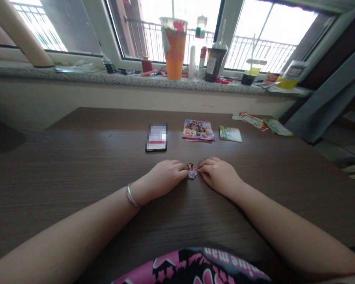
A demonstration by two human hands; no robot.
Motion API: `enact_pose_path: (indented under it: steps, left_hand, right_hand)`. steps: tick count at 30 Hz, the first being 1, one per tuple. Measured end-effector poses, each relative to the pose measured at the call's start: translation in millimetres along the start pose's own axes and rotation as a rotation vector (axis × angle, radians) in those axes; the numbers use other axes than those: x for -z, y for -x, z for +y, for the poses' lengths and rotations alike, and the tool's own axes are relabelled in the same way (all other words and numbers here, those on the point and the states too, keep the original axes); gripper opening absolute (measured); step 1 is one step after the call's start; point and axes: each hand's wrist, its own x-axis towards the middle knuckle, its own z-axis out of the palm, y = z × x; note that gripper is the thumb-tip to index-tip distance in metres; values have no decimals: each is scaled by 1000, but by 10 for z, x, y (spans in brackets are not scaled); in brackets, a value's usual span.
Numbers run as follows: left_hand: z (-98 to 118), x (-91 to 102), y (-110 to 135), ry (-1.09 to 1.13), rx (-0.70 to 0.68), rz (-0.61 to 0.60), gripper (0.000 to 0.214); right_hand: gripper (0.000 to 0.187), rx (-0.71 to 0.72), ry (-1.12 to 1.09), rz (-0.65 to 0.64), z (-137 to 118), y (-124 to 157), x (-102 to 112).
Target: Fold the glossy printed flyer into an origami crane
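A small folded piece of printed paper (192, 171) is between my two hands, just above or on the brown table (77, 165). My left hand (167, 176), with a silver bracelet at its wrist, pinches the paper's left edge. On the other side my right hand (220, 173) pinches its right edge, thumb and fingers pressed together. Beyond the hands lies a stack of colourful printed sheets (198, 130). A phone (156, 137) with a blurred screen rests to the left of that stack.
A small pile of green-and-white cards (230, 133) lies right of the stack. Paper strips (254, 120) are at the table's far right. Along the granite windowsill (130, 80) stand a tall orange drink cup (174, 49), a dark lidded cup (215, 62) and several small items.
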Motion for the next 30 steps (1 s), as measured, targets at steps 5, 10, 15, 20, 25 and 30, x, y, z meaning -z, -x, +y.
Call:
enact_pose_path:
  steps: [5,10,15,20,25,30]
  left_hand:
    - [-8,-4,7,42,-16,47,20]
    - [-17,4,33,9,31,63,20]
    - [-11,-46,44,-3,93,13,27]
    - [-4,-96,34,67,115,54,29]
    - [-7,-108,40,159,164,54,29]
    - [-27,-99,44,167,196,57,30]
  right_hand:
    - [14,21,-223,64,108,-27,-64]
    - [13,-78,-346,124,204,-51,-166]
    - [14,-74,-424,152,231,-65,-222]
    - [20,-28,-410,153,213,-62,-225]
    - [17,60,-386,119,197,-67,-190]
    - [10,61,-360,101,155,-68,-147]
